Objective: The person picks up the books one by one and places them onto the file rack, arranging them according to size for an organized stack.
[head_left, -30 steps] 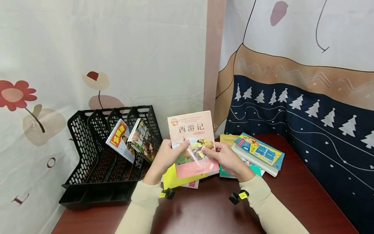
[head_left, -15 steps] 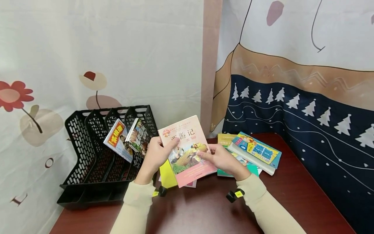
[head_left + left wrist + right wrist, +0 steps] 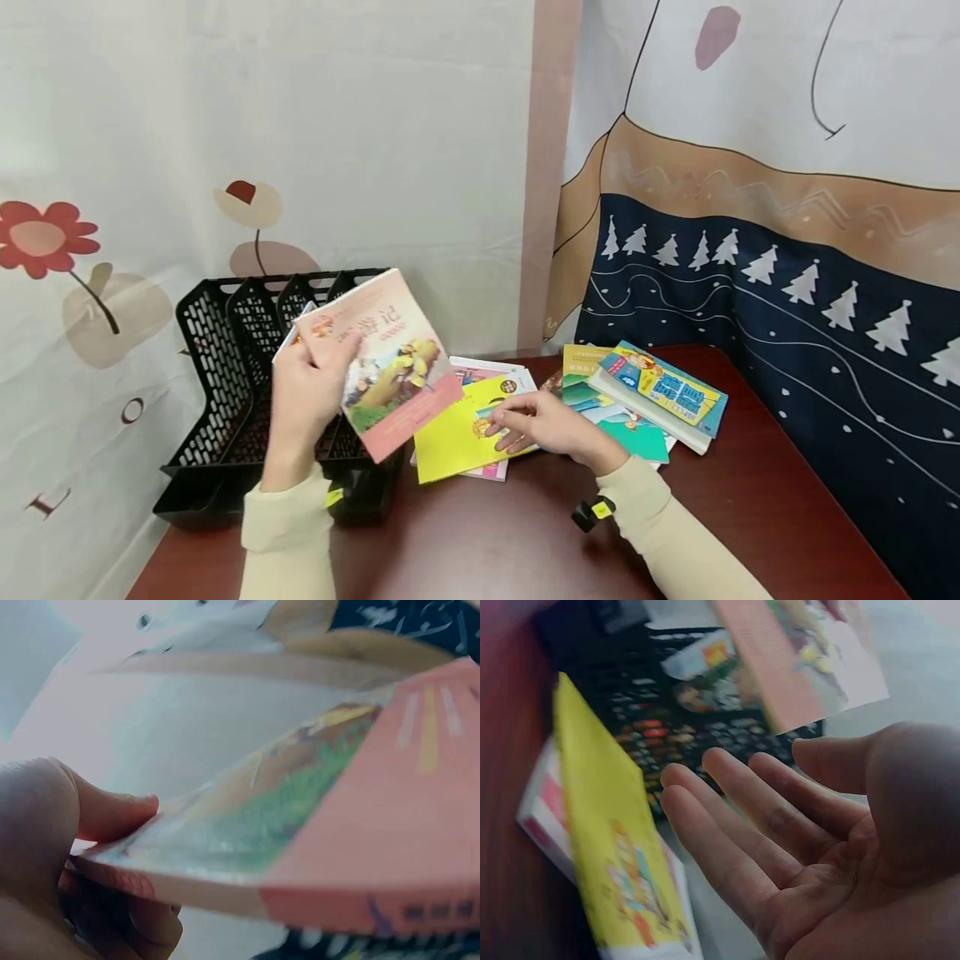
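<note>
In the head view my left hand (image 3: 309, 400) grips a pink picture-covered book (image 3: 397, 367) by its left edge, thumb on the front cover. The book is tilted and held up in front of the black file rack (image 3: 202, 350). The left wrist view shows the thumb on the cover and fingers beneath the pink book (image 3: 390, 825). My right hand (image 3: 543, 425) hangs in the air near a yellow book (image 3: 450, 433), holding nothing. Its fingers are loosely extended in the right wrist view, apart from the yellow book (image 3: 615, 817).
Beneath the yellow book lie other books (image 3: 491, 471). To the right, a stack with a blue and yellow book (image 3: 667, 387) on top rests on the dark red table (image 3: 765, 517). A patterned curtain (image 3: 420, 150) stands behind. The pink book hides most of the books in the rack.
My right hand has let go of the pink book, which both hands held before. My left hand has carried it left toward the rack, uncovering the yellow book.
</note>
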The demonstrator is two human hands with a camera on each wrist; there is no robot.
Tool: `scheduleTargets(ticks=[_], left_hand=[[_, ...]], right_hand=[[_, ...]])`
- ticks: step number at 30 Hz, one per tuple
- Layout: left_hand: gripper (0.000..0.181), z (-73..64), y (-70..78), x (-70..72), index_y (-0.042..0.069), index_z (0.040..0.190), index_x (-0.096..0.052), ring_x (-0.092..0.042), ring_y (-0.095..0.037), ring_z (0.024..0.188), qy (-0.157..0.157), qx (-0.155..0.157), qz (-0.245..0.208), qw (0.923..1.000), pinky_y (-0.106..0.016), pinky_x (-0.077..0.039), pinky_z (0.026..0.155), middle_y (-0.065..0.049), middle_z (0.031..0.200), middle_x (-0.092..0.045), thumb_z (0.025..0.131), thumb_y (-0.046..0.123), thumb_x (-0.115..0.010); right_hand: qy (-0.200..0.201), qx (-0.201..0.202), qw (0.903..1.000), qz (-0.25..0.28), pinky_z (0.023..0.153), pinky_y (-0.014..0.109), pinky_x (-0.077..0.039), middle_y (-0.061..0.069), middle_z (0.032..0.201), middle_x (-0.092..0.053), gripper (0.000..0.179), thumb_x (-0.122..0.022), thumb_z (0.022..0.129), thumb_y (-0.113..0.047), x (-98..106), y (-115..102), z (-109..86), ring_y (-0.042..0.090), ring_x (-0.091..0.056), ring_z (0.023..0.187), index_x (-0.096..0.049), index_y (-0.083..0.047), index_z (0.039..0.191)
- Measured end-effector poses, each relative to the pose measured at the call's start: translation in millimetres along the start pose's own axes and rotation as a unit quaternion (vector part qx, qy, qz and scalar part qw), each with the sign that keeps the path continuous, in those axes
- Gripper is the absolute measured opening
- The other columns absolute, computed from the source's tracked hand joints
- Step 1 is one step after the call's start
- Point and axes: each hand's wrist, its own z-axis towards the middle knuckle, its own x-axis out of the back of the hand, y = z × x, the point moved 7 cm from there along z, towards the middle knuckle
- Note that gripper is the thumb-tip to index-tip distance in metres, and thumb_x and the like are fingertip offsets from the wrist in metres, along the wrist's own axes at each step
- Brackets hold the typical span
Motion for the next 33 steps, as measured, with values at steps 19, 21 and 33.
scheduleTargets(ticks=[19, 21, 33], left_hand=[[0.046, -22.7, 5.5, 140.8, 0.002, 0.086, -0.084, -0.049, 0.022, 0.064, 0.313, 0.034, 0.157, 0.9362, -0.013, -0.032, 0.060, 0.050, 0.059, -0.046, 0.096, 0.047, -0.081], [0.049, -22.5, 3.3, 140.5, -0.001, 0.094, -0.086, -0.046, 0.023, 0.064, 0.325, 0.032, 0.165, 0.9307, -0.014, -0.030, 0.061, 0.052, 0.059, -0.042, 0.096, 0.048, -0.080], [0.055, -8.6, -21.1, 115.5, -0.004, 0.073, -0.075, -0.030, 0.027, 0.058, 0.334, -0.038, 0.206, 0.9191, -0.022, -0.023, 0.056, -0.026, 0.082, -0.079, 0.101, 0.044, -0.076]], right_hand=[[0.002, 0.007, 0.9995, 0.031, 0.088, 0.047, -0.069, 0.023, 0.124, -0.080, 0.040, -0.065, 0.114, -0.027, -98.5, -9.6, 54.3, 0.039, -0.083, 0.099, -0.069, -0.001, 0.144], [0.009, 0.005, 0.9996, 0.026, 0.087, 0.044, -0.069, 0.022, 0.123, -0.080, 0.045, -0.065, 0.113, -0.029, -110.7, -8.8, 60.6, 0.036, -0.084, 0.097, -0.065, -0.003, 0.150], [0.126, -0.023, 0.9790, -0.159, 0.129, 0.054, -0.043, 0.019, 0.169, -0.051, 0.082, -0.057, 0.111, -0.060, -149.5, -11.0, 84.1, 0.035, -0.050, 0.158, -0.041, -0.006, 0.170]])
